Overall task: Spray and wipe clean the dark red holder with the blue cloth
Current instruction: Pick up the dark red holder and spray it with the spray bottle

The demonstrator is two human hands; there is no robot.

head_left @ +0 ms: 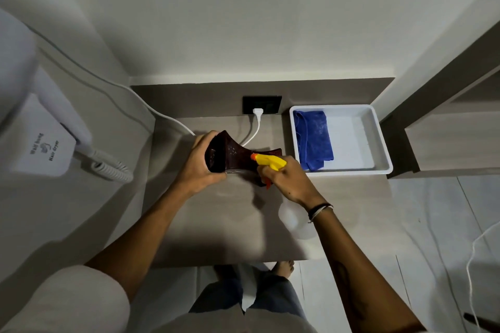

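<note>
— Grey wood desk [216, 224] under me, plain wall behind it, a wall-mounted hair dryer [40, 149] off to the side. How far along am I, would you say?

— Spraying stage, by the look of it. What's in each of your hands?

— My left hand [197, 167] is clamped round one end of the dark red holder [230, 154], lifted and tipped over the middle of the desk, toward its back edge. My right hand [286, 181] is wrapped round the spray bottle [269, 161], its yellow head and orange nozzle pointed right at the holder, nearly touching it.

— And the blue cloth [313, 138]?

— Folded in the white tray [381, 149] at the desk's back right corner, well apart from both hands.

— So nothing wiped?

— I'd judge not. I see pale specks on the holder, maybe droplets, though I can't be sure. Wiping is all still ahead: put the bottle down, fetch the cloth, rub the holder clean.
</note>
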